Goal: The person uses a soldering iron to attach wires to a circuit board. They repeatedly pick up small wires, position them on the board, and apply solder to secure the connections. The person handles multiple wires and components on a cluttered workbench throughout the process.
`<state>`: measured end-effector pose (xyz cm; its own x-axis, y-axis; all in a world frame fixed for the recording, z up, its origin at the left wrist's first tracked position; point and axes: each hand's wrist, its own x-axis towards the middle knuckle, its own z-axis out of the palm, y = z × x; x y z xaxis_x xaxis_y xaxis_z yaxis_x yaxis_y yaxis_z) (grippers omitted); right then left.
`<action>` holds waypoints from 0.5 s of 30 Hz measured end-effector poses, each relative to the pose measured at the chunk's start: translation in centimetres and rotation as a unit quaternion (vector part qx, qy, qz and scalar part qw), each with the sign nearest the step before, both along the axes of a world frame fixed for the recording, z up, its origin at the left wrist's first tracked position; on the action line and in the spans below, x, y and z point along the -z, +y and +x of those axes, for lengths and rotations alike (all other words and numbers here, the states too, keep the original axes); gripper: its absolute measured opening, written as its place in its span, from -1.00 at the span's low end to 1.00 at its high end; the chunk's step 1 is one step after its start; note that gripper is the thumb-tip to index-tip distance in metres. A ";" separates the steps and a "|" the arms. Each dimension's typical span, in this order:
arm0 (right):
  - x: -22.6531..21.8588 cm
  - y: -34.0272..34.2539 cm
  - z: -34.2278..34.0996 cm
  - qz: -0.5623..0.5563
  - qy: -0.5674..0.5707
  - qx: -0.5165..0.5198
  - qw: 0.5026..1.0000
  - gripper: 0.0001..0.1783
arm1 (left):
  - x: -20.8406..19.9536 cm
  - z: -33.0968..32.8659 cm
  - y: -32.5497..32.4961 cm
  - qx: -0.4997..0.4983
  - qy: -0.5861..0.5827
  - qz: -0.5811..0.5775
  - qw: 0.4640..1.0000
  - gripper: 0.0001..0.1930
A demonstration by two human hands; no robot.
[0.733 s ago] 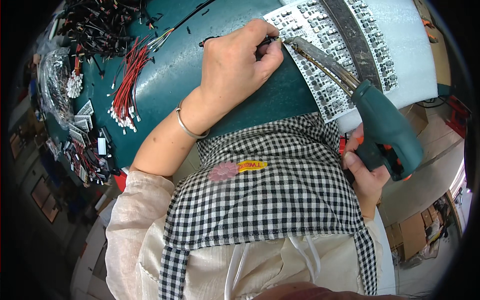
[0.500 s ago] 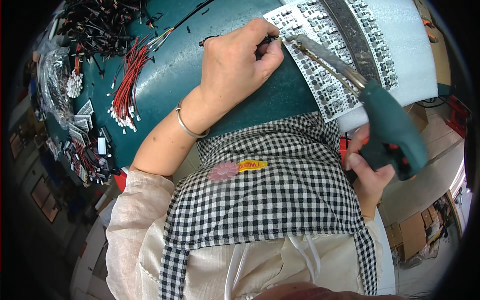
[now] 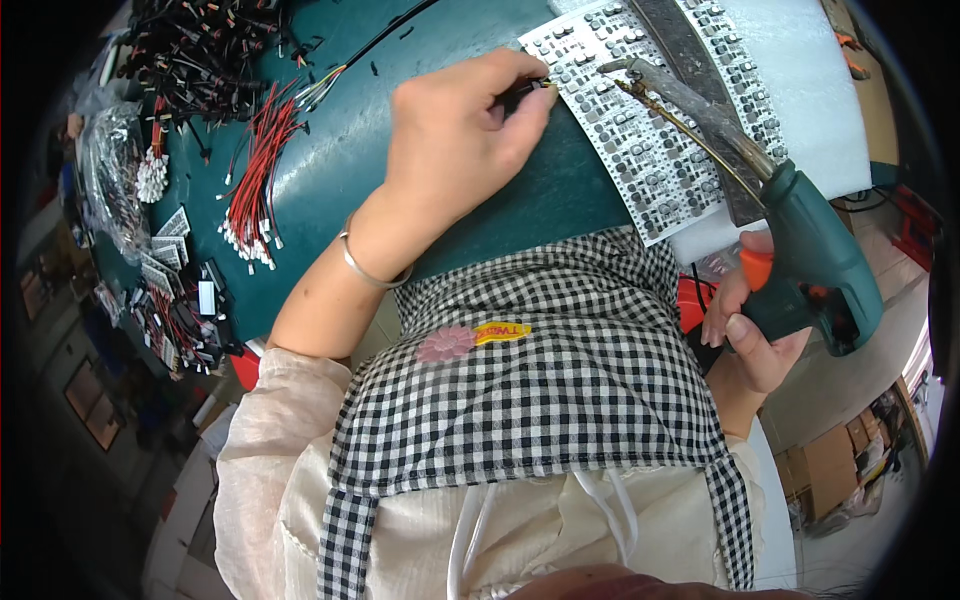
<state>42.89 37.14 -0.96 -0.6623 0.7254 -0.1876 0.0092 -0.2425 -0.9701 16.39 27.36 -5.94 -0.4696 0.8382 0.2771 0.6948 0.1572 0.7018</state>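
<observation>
Head view shows us seated at a dark green worktop [image 3: 420, 130], looking down over a black-and-white checked apron [image 3: 540, 400]. Our left hand [image 3: 455, 140] pinches a thin dark wire end [image 3: 530, 88] between thumb and fingertips, pressing it to the near-left corner of a white panel of small grey components [image 3: 640, 130]. Our right hand [image 3: 745, 330] is wrapped round the grip of a green soldering gun [image 3: 815, 265], one finger lying by its orange trigger; the long metal tip [image 3: 625, 68] hovers above the panel, a little apart from the wire.

We judge the work to be at an early joint: the wire is set at the panel's corner and the rest of the rows show no leads attached, though the pads are too small to read for solder.

The panel lies on white foam sheet [image 3: 800, 80] at the worktop's far-right corner. Toward the left edge sit a bundle of red wires [image 3: 255, 190] with white ends, a tangle of black leads [image 3: 200, 45] at the far-left corner, and small connectors [image 3: 175, 290]. Beyond the right edge, cardboard boxes [image 3: 830, 465] stand on a pale floor.
</observation>
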 end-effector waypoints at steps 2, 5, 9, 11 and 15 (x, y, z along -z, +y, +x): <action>0.0 -0.3 0.1 -0.001 0.004 0.022 1.000 -0.24 | -1.0 -0.3 -0.4 -0.005 -0.088 -0.062 0.994 -0.80; 0.0 -0.2 0.2 -0.001 0.011 0.026 1.000 -0.25 | -1.0 -0.6 -0.6 -0.034 -0.239 -0.060 0.969 -0.79; -0.2 0.1 0.0 -0.003 0.009 -0.004 1.000 -0.26 | -0.6 -0.8 -0.5 -0.005 -0.108 0.002 0.994 -0.74; -0.1 0.1 0.2 0.005 0.004 -0.012 1.000 -0.27 | -0.3 -0.9 -0.6 0.008 -0.058 0.019 0.998 -0.74; 0.3 0.3 0.8 0.010 0.000 -0.029 1.000 -0.28 | 0.0 -1.1 -0.4 0.026 0.036 0.052 0.998 -0.75</action>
<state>43.70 37.42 -1.26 -0.7026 0.6900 -0.1737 0.0224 -0.2226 -0.9747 15.24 26.98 -5.94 -0.4024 0.8260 0.3948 0.7488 0.0488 0.6610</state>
